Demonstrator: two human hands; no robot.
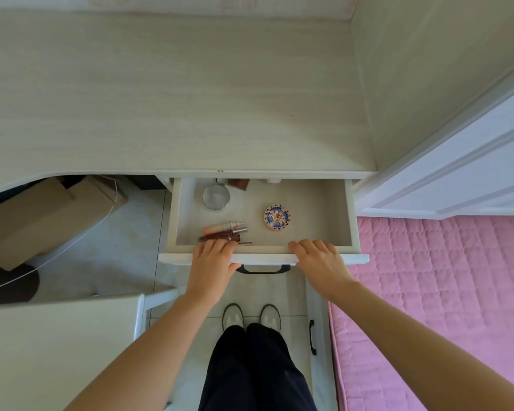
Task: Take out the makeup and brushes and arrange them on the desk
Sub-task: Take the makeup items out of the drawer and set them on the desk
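Left hand (212, 264) and right hand (321, 262) each grip the front edge of the open pale wooden drawer (346, 215), fingers curled over it, above its black handle (263, 269). Inside: slim brown and pink makeup tubes (224, 231) just beyond the left fingers, round patterned compact (277, 217) mid-drawer, round silver mirror (216, 197) rearward. Pale wood-grain desk (172, 99) beyond. Pink quilted bed (442, 277) borders right.

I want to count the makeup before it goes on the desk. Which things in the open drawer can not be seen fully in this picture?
Head view only:
- Brown item and white object at the drawer's back: cut off by the desk edge.
- Tubes and pencils: near ends hidden by the left hand; count uncertain.
- Round patterned compact: too small to read.
- Right hand: fingertips covered by the drawer front.
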